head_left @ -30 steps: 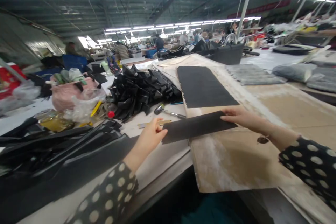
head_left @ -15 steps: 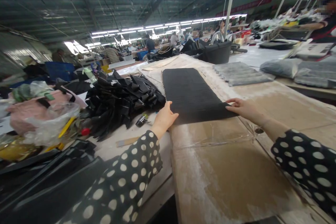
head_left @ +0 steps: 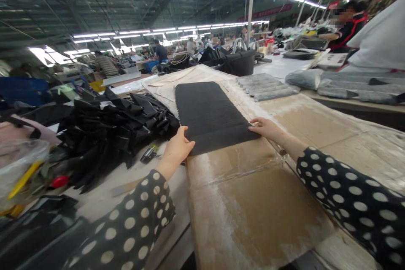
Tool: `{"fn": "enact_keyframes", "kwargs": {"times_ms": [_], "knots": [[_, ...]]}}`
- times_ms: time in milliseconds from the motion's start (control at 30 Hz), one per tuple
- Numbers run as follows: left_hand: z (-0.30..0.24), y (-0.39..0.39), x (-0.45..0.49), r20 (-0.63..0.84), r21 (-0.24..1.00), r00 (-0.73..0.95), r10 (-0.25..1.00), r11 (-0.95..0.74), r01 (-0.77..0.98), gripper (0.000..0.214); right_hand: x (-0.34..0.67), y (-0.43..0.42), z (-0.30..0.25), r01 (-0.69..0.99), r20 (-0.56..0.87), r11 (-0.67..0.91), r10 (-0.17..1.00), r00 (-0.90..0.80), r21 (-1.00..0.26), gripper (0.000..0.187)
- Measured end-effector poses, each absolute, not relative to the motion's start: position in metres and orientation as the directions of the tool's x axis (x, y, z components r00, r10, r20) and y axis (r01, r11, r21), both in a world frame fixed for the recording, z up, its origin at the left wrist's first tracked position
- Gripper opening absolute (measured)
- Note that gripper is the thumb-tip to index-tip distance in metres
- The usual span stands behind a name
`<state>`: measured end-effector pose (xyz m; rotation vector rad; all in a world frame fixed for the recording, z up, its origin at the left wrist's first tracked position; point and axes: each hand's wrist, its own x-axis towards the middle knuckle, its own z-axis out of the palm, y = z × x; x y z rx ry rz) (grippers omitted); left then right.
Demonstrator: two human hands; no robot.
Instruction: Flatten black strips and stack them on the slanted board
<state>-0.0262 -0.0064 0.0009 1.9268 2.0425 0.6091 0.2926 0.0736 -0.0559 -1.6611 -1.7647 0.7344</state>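
Note:
A black fabric panel (head_left: 210, 114) with zigzag-cut side edges and rounded far corners lies on brown cardboard (head_left: 249, 198). At its near left corner, my left hand (head_left: 177, 145) is closed on the edge, with the thumb on top. My right hand (head_left: 265, 128) grips the near right corner between thumb and fingers. How the fingers lie under the panel is hidden. Left of the panel is a heap of black cut pieces (head_left: 123, 122). A small dark tool (head_left: 148, 153), perhaps thread snips, rests on the table near my left hand.
Grey ribbed bundles (head_left: 267, 87) lie beyond my right hand. A large black tub (head_left: 237, 61) stands behind the cardboard. At left are a pink bag (head_left: 23, 135), clear plastic and a yellow-handled item (head_left: 25, 179). A co-worker (head_left: 351, 25) is at the far right.
The view has turned right, so things sit further left. The panel's near right corner lies flatter. A pale rounded shape has come into view at the right edge.

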Motion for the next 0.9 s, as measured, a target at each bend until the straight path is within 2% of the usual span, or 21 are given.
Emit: {"fn": "enact_keyframes", "kwargs": {"times_ms": [233,333,500,600,900], "knots": [[-0.001,-0.006,-0.027,0.087,0.476,-0.071,0.994,0.021,0.879,0.051,0.29,0.079,-0.059,0.709,0.066,0.071,0.997,-0.035,-0.702,0.028],[0.001,-0.006,-0.025,0.088,0.44,-0.058,0.994,0.013,0.898,0.047,0.289,0.078,-0.057,0.743,0.093,0.084,0.995,-0.029,-0.664,0.029],[0.007,-0.006,-0.024,0.087,0.286,0.003,0.996,-0.028,0.958,0.03,0.293,0.073,-0.051,0.853,0.178,0.156,0.981,-0.075,-0.497,0.037],[0.009,-0.006,-0.025,0.099,0.245,0.048,0.994,-0.071,0.967,0.02,0.296,0.075,-0.049,0.869,0.215,0.266,0.958,-0.191,-0.417,0.031],[0.01,0.006,-0.028,0.048,0.223,0.113,0.992,-0.121,0.967,0.012,0.293,0.094,-0.034,0.84,0.059,0.33,0.939,-0.338,-0.431,0.019]]}}
